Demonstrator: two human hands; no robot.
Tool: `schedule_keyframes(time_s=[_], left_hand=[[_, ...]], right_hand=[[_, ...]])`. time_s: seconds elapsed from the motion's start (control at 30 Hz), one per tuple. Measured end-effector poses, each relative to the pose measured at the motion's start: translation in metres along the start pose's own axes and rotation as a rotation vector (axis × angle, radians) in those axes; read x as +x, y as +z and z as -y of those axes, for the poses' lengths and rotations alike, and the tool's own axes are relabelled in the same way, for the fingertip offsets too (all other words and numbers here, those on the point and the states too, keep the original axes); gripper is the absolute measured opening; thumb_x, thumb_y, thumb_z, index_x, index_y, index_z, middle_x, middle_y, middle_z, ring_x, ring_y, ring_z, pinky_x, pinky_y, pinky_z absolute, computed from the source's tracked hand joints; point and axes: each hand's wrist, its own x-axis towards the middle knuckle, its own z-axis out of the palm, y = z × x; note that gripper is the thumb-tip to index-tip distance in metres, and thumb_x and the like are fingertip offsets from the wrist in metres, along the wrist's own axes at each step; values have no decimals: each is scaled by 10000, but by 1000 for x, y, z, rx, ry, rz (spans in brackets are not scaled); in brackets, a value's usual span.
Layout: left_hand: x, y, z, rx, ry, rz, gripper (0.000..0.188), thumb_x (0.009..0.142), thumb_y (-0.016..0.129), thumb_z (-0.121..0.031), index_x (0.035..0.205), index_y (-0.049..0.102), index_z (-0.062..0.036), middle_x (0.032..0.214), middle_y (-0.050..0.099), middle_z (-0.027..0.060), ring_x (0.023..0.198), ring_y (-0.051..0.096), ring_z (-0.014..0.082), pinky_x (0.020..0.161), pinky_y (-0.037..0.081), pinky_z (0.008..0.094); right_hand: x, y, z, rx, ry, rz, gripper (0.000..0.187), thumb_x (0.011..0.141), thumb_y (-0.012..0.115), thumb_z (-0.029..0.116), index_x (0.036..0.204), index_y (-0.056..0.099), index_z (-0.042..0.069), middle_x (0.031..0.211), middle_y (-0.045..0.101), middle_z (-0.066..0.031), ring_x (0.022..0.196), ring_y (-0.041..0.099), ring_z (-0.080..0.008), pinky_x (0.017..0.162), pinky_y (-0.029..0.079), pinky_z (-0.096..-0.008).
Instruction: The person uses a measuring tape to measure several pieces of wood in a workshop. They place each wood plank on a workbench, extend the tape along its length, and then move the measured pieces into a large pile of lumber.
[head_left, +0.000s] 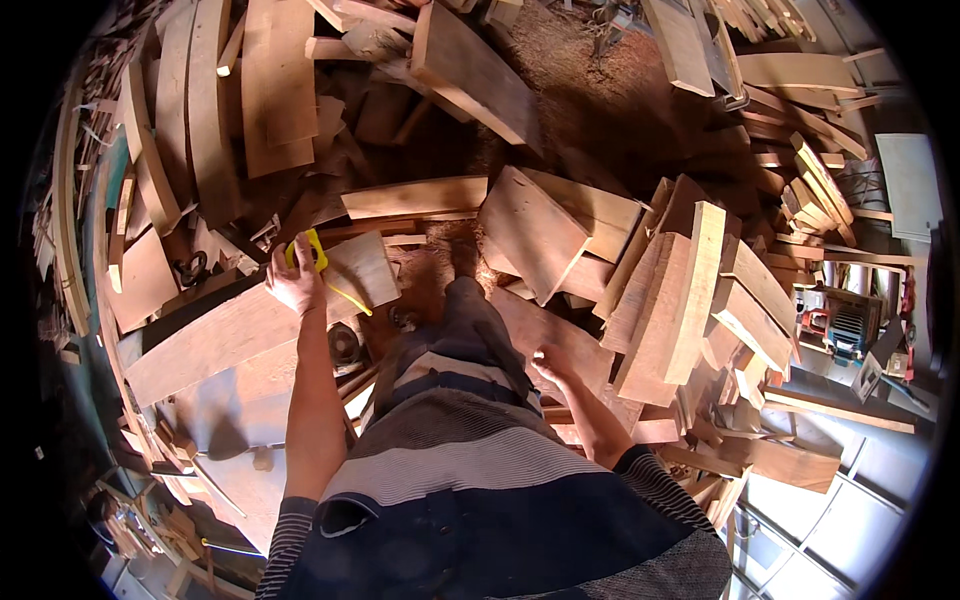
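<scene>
My left hand (pixel 296 284) is wrapped round a yellow tape measure (pixel 319 251). A short length of its yellow blade (pixel 349 297) sticks out and slants down to the right. Beneath that hand a long, wide wooden board (pixel 225 341) lies at an angle, its pale right end beside the blade. Low in front of my body, my right hand (pixel 551 366) is closed with the fingers curled. Whatever it may hold is too small to make out. Behind it is a broad reddish plank (pixel 560 340).
Loose boards lie all around, with a thick block (pixel 536 235) ahead and a leaning stack (pixel 655 315) at my right. A tilted plank (pixel 475 75) rests farther off. Sawdust (pixel 575 65) covers the ground beyond. A power tool (pixel 848 328) stands at the far right.
</scene>
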Motion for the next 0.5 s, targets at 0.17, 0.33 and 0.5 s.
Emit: schedule_keyframes(time_s=[0.17,0.33,0.5], left_hand=[[1,-1,4,-2,33,-24,560,919,711,-556,1046,759,-12,1006,757,209,920,704,427,841,552,516],[-2,-5,-16,-61,-85,67,521,969,690,-519,1022,741,-3,934,753,209,802,714,401,717,555,489],[1,-5,-3,37,-53,38,524,985,673,-516,1083,745,-6,994,762,203,872,726,377,768,565,460]], right_hand=[[54,-46,0,-106,35,-46,253,823,652,294,826,677,41,865,683,-250,888,676,-459,758,520,-556],[107,-92,10,24,79,-78,314,841,637,305,1001,732,52,1010,726,-226,980,691,-439,857,544,-533],[150,-122,19,46,74,14,379,848,636,299,1120,756,64,1097,745,-214,1048,705,-413,928,553,-508]])
